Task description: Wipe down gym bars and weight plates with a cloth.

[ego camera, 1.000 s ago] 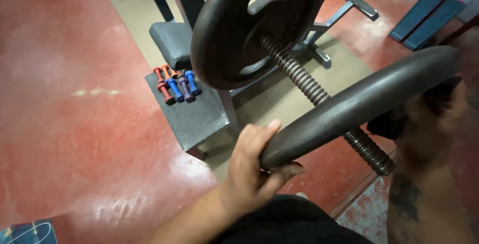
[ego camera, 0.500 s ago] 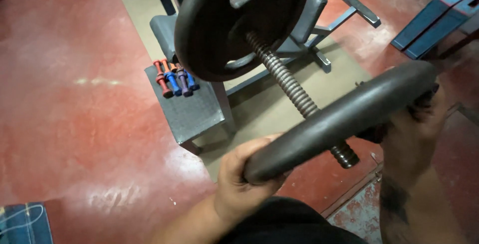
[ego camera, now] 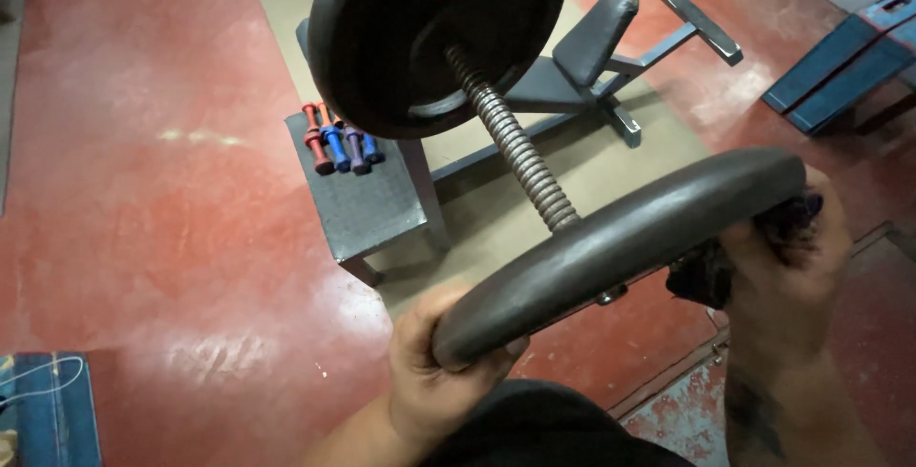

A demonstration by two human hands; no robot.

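At the lower left edge of the frame, a blue mat (ego camera: 48, 410) with a thin white cord on it is seen on the red floor (ego camera: 143, 238). Further right, in the upper left centre, a small dark step table (ego camera: 358, 205) carries a row of small red, blue and purple dumbbells (ego camera: 336, 140). At the lower centre, the left hand (ego camera: 434, 381) is clenched on the near rim of a dark weight plate (ego camera: 620, 248), thumb on top and fingers wrapped under the edge. The plate is seen edge-on, running from lower centre up to the right, and is threaded on a ribbed dumbbell bar (ego camera: 515, 147). The bar runs up to a second, round weight plate (ego camera: 439, 38) at the top centre, shown face-on. Behind it, a padded gym bench (ego camera: 592, 47) with a metal frame stands on a tan mat (ego camera: 515, 209). At the right, the right hand (ego camera: 787, 271) is closed on the far rim of the near plate, with a dark cloth (ego camera: 701, 271) pressed beneath it. A blue box (ego camera: 840, 71) lies at the upper right.
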